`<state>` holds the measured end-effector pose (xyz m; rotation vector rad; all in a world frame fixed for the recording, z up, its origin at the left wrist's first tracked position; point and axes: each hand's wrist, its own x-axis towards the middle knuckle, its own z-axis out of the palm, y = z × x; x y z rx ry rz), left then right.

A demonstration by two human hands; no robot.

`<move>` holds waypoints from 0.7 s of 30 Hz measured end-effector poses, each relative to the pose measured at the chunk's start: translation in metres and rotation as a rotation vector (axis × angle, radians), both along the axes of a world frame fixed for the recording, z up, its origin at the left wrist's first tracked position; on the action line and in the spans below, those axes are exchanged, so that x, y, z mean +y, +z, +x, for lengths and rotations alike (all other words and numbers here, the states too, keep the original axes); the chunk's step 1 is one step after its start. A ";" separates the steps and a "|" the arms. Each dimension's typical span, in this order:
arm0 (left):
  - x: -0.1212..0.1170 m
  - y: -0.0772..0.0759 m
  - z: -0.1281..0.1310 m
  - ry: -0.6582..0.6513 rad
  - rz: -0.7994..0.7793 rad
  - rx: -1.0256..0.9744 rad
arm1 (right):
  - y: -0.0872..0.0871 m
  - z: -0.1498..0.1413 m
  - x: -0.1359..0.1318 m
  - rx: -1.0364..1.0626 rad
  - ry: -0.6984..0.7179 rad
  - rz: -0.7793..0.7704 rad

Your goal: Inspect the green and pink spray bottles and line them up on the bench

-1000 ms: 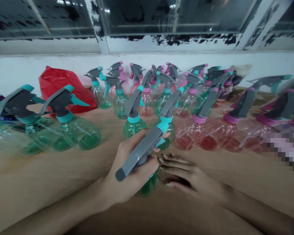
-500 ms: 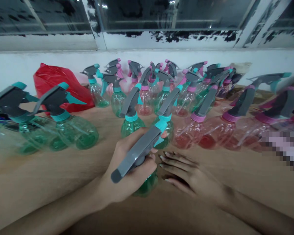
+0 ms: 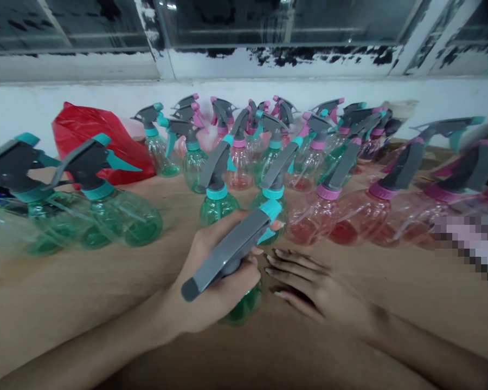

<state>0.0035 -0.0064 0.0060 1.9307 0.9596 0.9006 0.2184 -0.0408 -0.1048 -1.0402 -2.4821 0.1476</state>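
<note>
My left hand [image 3: 211, 281] is wrapped round the neck of a green spray bottle [image 3: 244, 306] with a grey and turquoise trigger head. The nozzle end points away from me and to the right; most of the neck is hidden by my fingers. My right hand [image 3: 317, 284] rests on the wooden table [image 3: 146, 303] just right of that bottle, fingers stretched out and holding nothing. Beyond my left hand stand two more green bottles with turquoise collars, one left [image 3: 217, 206] and one right [image 3: 273, 203].
Pink spray bottles [image 3: 350, 216] line the right side, and green ones [image 3: 122, 219] stand at the left. Behind them are several more bottles in both colours. A red plastic bag [image 3: 101, 141] lies at the back left, before a white wall [image 3: 24, 92] with windows.
The view has shifted slightly, so the bottles and bag appear a little further left and higher. My left hand keeps its hold on the spray bottle, and my right hand stays flat beside it.
</note>
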 end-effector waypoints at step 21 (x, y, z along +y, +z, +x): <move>-0.002 0.004 -0.003 0.060 0.075 0.102 | -0.004 0.004 0.003 0.033 0.018 -0.068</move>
